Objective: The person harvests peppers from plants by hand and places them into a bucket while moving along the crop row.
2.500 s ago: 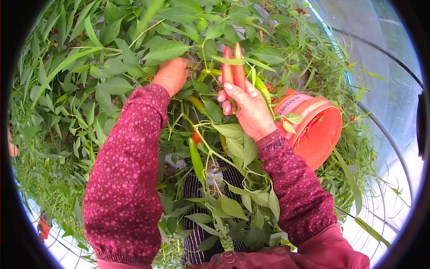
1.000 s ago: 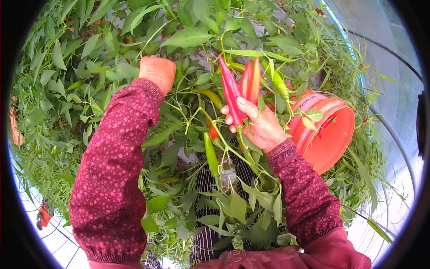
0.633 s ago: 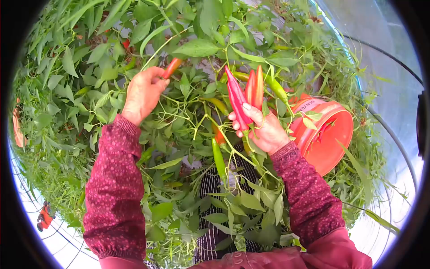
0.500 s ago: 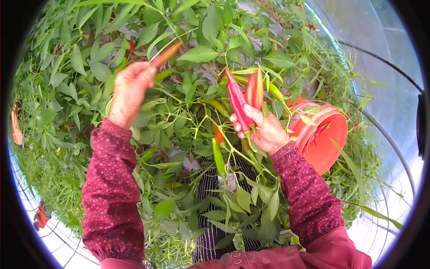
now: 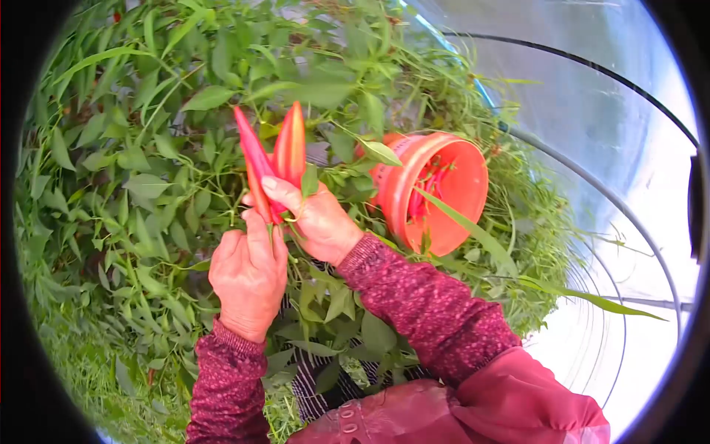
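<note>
Several red chili peppers stand tips up in my right hand, whose thumb presses across their lower part. Some of them are streaked with orange. My left hand meets the bunch from below, thumb and fingers pinched at the stem end of a red chili pepper on the bunch's near side. The two hands touch or nearly touch there. Leafy pepper plants surround both hands, and a few leaves hang by my right fingers.
An orange-red bucket lies tipped among the plants to the right, with red chili peppers inside. A long grass blade crosses its mouth. Clear plastic sheeting and a dark hose or cable run along the right side.
My left hand has come from the upper left to my right hand, bringing a red chili pepper to the bunch. The view has turned, so the bucket appears further left.
</note>
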`<state>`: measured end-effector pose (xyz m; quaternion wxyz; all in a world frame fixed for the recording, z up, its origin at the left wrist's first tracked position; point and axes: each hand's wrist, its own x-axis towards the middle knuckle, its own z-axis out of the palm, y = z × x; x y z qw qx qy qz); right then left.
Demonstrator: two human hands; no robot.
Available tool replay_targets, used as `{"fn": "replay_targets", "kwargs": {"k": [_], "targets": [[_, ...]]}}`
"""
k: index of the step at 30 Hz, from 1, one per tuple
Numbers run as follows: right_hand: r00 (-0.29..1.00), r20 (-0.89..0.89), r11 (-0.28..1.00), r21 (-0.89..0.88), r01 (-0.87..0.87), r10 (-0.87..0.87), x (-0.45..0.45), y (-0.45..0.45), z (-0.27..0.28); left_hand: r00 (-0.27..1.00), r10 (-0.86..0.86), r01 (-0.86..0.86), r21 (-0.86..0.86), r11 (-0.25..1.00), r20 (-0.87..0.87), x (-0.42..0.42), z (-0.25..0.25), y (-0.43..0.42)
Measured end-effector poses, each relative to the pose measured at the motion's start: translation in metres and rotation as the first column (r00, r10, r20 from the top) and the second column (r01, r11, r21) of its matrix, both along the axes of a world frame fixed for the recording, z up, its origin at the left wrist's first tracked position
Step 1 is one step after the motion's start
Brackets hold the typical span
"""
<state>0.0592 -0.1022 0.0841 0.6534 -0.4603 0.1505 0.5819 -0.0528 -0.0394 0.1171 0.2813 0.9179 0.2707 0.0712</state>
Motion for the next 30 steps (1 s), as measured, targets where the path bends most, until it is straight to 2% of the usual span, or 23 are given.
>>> {"fn": "replay_targets", "kwargs": {"k": [3,6,7,8,9,10,11,12,13,14,16,17,18,19,20,21,22,23,25,26,28,29,30], "targets": [[0.998,-0.016,0.998,0.003,0.067,-0.067,0.011,-0.011,0.012,0.994,-0.098,0.089,0.184,0.979,0.038,0.013,0.007,-0.006],[0.997,0.006,0.995,-0.062,0.075,-0.075,0.028,-0.039,0.042,0.982,-0.188,0.185,0.155,0.97,0.01,0.025,0.029,-0.022],[0.996,0.086,0.995,-0.087,0.04,-0.032,0.034,-0.058,0.04,0.963,-0.27,0.269,0.1,0.958,-0.002,0.029,0.034,-0.032],[0.969,0.231,0.98,-0.196,-0.043,0.088,0.043,-0.076,0.054,0.938,-0.345,0.346,0.036,0.937,-0.031,0.03,0.038,-0.045],[0.995,0.086,0.967,-0.254,-0.025,0.048,0.054,-0.116,0.044,0.915,-0.399,0.403,0.099,0.91,-0.057,0.039,0.042,-0.062],[0.997,0.07,0.974,-0.222,0.04,-0.025,0.063,-0.138,0.049,0.895,-0.441,0.446,0.109,0.888,-0.067,0.048,0.05,-0.077],[0.995,0.088,0.937,-0.34,0.079,-0.052,0.068,-0.155,0.06,0.892,-0.452,0.452,0.094,0.887,-0.021,0.058,0.052,-0.093],[0.992,0.035,0.952,-0.279,0.122,-0.117,0.084,-0.207,0.052,0.886,-0.464,0.464,0.014,0.886,-0.032,0.067,0.053,-0.112],[0.992,0.032,0.947,-0.297,0.125,-0.121,0.094,-0.235,0.056,0.888,-0.46,0.454,-0.179,0.873,0.013,0.074,0.054,-0.128],[0.992,0.031,0.939,-0.318,0.129,-0.125,0.101,-0.256,0.06,0.896,-0.425,0.444,-0.318,0.838,0.131,0.078,0.049,-0.14],[0.981,0.146,0.846,-0.499,0.186,-0.13,0.108,-0.285,0.053,0.896,-0.205,0.351,-0.349,0.869,0.393,0.073,0.043,-0.137],[0.981,0.16,0.806,-0.562,0.183,-0.111,0.11,-0.291,0.044,0.904,-0.209,0.355,-0.38,0.854,0.374,0.067,0.04,-0.12],[0.986,0.166,0.769,-0.631,0.105,0.001,0.115,-0.304,0.032,0.908,-0.219,0.362,-0.405,0.84,0.358,0.057,0.033,-0.093],[0.991,0.135,0.724,-0.684,0.089,0.005,0.12,-0.312,0.024,0.932,-0.108,0.248,-0.39,0.887,0.346,0.043,0.023,-0.067],[0.995,0.101,0.676,-0.734,0.069,0.008,0.123,-0.318,0.017,0.924,0.074,0.086,-0.394,0.915,0.375,0.026,0.009,-0.041],[0.996,0.084,0.686,-0.726,0.05,0.016,0.123,-0.323,0.008,0.966,0.131,-0.062,-0.292,0.954,0.225,0.003,-0.004,-0.017],[0.979,0.184,0.647,-0.758,0.082,0.092,0.124,-0.327,0.0,0.979,0.201,-0.192,-0.24,0.952,0.016,-0.016,0.001,0.014],[0.945,0.277,0.609,-0.784,0.119,0.172,0.126,-0.329,-0.004,0.93,0.356,-0.342,-0.142,0.929,0.088,-0.044,-0.019,0.029],[0.948,0.255,0.662,-0.746,0.069,0.188,0.126,-0.325,-0.006,0.91,0.334,-0.347,-0.011,0.938,-0.245,-0.097,-0.026,0.063],[0.949,0.246,0.702,-0.711,0.038,0.197,0.126,-0.323,-0.007,0.858,0.323,-0.339,0.032,0.94,-0.4,-0.122,-0.027,0.072],[0.951,0.252,0.749,-0.662,0.035,0.178,0.135,-0.331,-0.018,0.8,0.432,-0.309,0.332,0.891,-0.417,-0.17,-0.025,0.065],[0.938,0.249,0.734,-0.679,-0.008,0.241,0.138,-0.326,-0.014,0.795,0.445,-0.316,0.344,0.884,-0.413,-0.189,-0.029,0.058],[0.921,0.248,0.719,-0.693,-0.048,0.301,0.142,-0.318,-0.01,0.708,0.47,-0.35,0.317,0.881,-0.526,-0.207,-0.034,0.053]]}}
